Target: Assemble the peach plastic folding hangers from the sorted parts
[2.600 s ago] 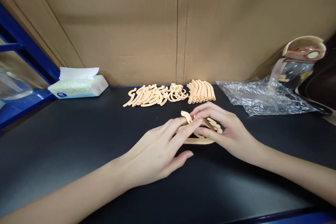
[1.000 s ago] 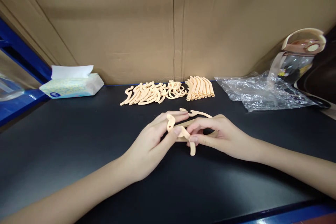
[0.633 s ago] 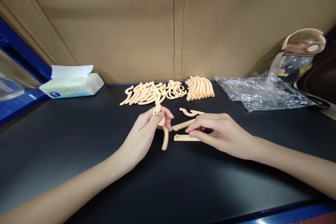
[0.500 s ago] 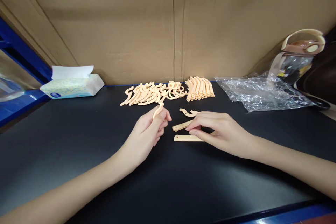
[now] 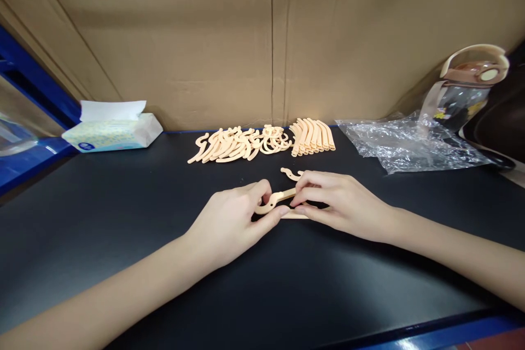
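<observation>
Spotting the tissue pack (image 5: 115,132) far left, then the left hand (image 5: 232,221), pinching a beige hook piece (image 5: 266,207)! It runs rightward, slanting slightly away, meeting a straight strip (image 5: 289,193). The right hand (image 5: 346,202), nearer that strip, curls over it, hiding the far end; clenched or loose, can't tell. Plastic bag (image 5: 414,145), then bottle (image 5: 467,95), well clear right.

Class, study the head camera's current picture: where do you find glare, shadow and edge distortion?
In the head view, bright glints streak the clear plastic bag; a soft sheen spreads over the black tabletop, darker beneath the right forearm; also there, the bottle leans near the edge, probably from wide-angle distortion; the hooked piece at the left hand looks small but readable.
</observation>
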Tool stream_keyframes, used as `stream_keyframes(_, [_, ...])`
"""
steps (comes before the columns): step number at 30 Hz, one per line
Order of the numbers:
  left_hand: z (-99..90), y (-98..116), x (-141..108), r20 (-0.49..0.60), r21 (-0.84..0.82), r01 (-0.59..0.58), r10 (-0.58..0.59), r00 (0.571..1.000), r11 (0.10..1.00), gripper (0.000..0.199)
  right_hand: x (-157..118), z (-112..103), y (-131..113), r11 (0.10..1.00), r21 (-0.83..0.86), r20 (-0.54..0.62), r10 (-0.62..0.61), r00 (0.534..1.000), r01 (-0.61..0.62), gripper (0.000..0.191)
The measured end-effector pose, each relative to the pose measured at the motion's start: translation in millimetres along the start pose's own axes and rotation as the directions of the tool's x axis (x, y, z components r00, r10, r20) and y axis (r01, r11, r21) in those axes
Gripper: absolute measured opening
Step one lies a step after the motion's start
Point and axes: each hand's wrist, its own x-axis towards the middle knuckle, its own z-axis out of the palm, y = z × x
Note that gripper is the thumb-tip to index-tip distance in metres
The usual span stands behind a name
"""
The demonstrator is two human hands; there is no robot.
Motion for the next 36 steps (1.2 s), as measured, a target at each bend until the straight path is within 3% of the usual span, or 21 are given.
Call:
stream_keyframes(6, [2.0, -2.3, 0.4, -0.011, 0.044, -0.071, 0.072, 0.997, 0.996, 0.024, 0.7, 0.7, 2.4, 0.997, 0.015, 0.014, -0.076, 0.997, 0.075, 0.024])
stream_keyframes(19, [1.8, -2.9, -0.9, 0.008, 0.031, -0.212, 0.212, 0.977, 0.977, 0.020, 2.1, 0.5, -0.5, 0.996, 0.006, 0.013, -0.086, 0.996, 0.086, 0.011])
stream_keyframes(36, [1.1, -2.4, -1.1, 0.022, 0.061, -0.184, 0.183, 0.983, 0.981, 0.018, 1.4, 1.3, -2.1, 0.993, -0.082, 0.026, -0.079, 0.997, 0.081, 0.020])
